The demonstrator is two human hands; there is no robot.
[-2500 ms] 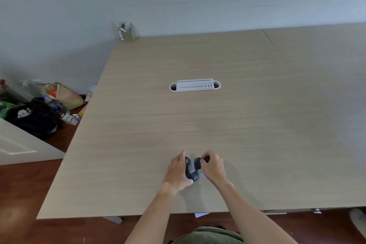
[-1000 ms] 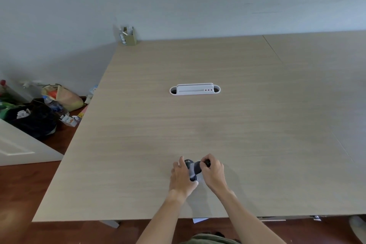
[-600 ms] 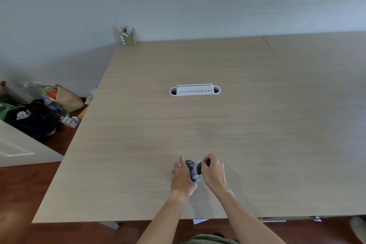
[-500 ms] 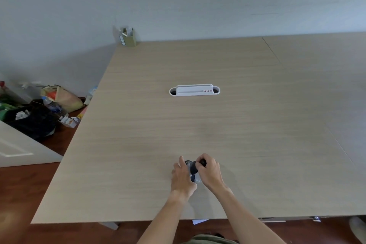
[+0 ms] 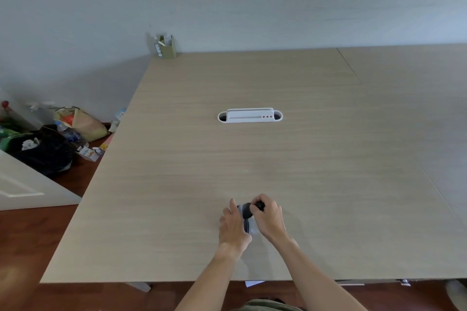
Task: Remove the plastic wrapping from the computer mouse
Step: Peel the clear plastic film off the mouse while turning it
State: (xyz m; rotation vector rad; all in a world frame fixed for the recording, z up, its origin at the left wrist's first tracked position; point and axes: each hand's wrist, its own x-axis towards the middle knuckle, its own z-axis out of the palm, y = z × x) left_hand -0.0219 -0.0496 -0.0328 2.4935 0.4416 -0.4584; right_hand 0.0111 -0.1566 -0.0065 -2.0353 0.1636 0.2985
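A dark computer mouse (image 5: 248,211) in clear plastic wrapping (image 5: 250,228) is held just above the near part of the wooden table (image 5: 252,159). My left hand (image 5: 233,228) grips the wrapped near end from the left. My right hand (image 5: 269,218) closes over the mouse's far dark end from the right. The two hands hide most of the mouse; only a dark hump and a strip of shiny plastic show between them.
A white cable grommet (image 5: 250,115) is set into the table's middle. A small green holder (image 5: 165,47) stands at the far left corner by the wall. Bags, bottles and a black bin (image 5: 43,151) lie on the floor to the left.
My right hand has shifted up over the far end of the mouse, and more of the plastic shows at the near end between the hands. The hands stay in the same spot.
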